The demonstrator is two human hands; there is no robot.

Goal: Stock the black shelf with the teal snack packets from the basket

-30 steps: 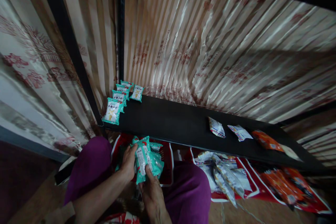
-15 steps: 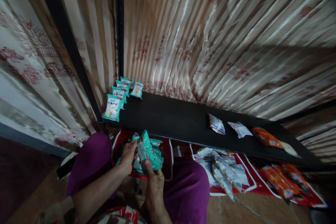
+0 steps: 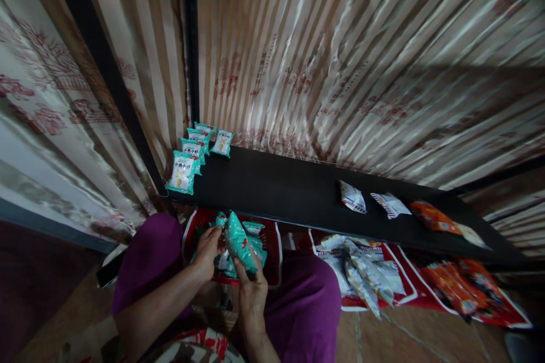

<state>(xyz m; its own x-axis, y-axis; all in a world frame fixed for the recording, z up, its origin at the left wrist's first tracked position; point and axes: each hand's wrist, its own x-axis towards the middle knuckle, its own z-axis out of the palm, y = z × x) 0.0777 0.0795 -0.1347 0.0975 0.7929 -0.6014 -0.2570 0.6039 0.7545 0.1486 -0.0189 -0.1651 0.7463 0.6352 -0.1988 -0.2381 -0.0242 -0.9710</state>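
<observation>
My right hand point(image 3: 252, 289) grips a teal snack bag point(image 3: 239, 238) from below, thumb on its near side, and holds it tilted above a red basket point(image 3: 279, 261) between my knees. Just left of that bag is my left hand point(image 3: 207, 250), its thumb and fingers curled. What the left fingers close on, if anything, is hidden. More teal snack bags lie in the basket under both hands. On the left end of the black shelf point(image 3: 281, 184), several teal-and-white snack bags point(image 3: 184, 173) stand in a row front to back, with one snack bag point(image 3: 222, 142) beside the rear.
White striped bags point(image 3: 352, 197) and an orange bag point(image 3: 434, 218) lie farther right on the shelf. Below its front edge are a basket of silvery-white bags point(image 3: 368, 275) and one of orange bags point(image 3: 455, 289). Black posts point(image 3: 191, 39) and a curtain point(image 3: 298, 57) enclose the shelf.
The teal bag in my right hand has turned more upright, showing its side. My right fingers have shifted along its right edge. The bags on the shelf stay where they were.
</observation>
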